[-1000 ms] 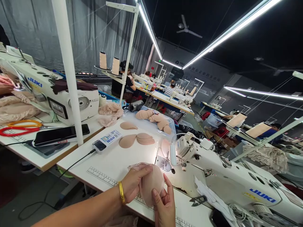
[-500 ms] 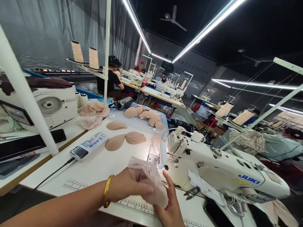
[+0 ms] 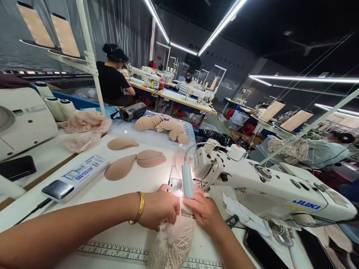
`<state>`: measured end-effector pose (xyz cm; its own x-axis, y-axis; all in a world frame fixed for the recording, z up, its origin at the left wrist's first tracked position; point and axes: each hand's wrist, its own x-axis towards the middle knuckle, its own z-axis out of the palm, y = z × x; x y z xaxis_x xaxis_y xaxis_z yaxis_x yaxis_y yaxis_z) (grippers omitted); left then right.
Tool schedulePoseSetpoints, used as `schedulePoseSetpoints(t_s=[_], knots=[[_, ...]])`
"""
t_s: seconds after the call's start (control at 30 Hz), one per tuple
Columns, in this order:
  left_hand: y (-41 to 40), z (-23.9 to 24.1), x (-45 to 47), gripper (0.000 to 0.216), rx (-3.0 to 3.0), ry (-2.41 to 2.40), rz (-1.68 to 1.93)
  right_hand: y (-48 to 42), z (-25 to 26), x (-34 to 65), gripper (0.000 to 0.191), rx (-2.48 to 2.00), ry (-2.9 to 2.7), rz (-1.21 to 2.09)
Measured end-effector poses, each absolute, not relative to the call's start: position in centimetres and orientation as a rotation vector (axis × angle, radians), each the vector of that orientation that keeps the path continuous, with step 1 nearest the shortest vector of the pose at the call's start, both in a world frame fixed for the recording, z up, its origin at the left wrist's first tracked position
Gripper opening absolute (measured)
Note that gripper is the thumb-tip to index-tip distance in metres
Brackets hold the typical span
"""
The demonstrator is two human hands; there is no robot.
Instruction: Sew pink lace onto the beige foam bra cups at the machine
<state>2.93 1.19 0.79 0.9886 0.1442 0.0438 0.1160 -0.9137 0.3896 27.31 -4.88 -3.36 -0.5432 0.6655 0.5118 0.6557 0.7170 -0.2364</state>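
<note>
A pale pink lace piece hangs from the needle area over the table's front edge. My left hand, with a gold bangle at its wrist, is closed on its upper part. My right hand lies across from it, fingers pinched on the same fabric beside the needle plate. Right above, a small lamp lights the spot and partly hides the needle and the right fingertips. Both hands are at the head of the white sewing machine.
Beige teardrop pads lie in stacks on the left, with more on a clear plastic lid. A white boxed device with a cable lies nearby. Thread snips and a phone are at right. Co-workers sit farther back.
Both hands have moved forward from above the table to the needle area, bringing the lace piece along. It now hangs down towards me. The view has shifted closer to the machine.
</note>
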Motion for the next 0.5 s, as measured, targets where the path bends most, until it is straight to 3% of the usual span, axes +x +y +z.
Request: schedulePoseSetpoints(t_s=[0.23, 0.5], knots=[[-0.7, -0.3, 4.0, 0.012, 2.732, 0.402, 0.229, -5.2, -3.4, 27.5, 0.036, -1.176, -2.306, 0.199], [-1.2, -1.3, 5.5, 0.016, 2.616, 0.571, 0.299, -4.6, -3.5, 27.8, 0.033, -1.315, -2.256, 0.186]])
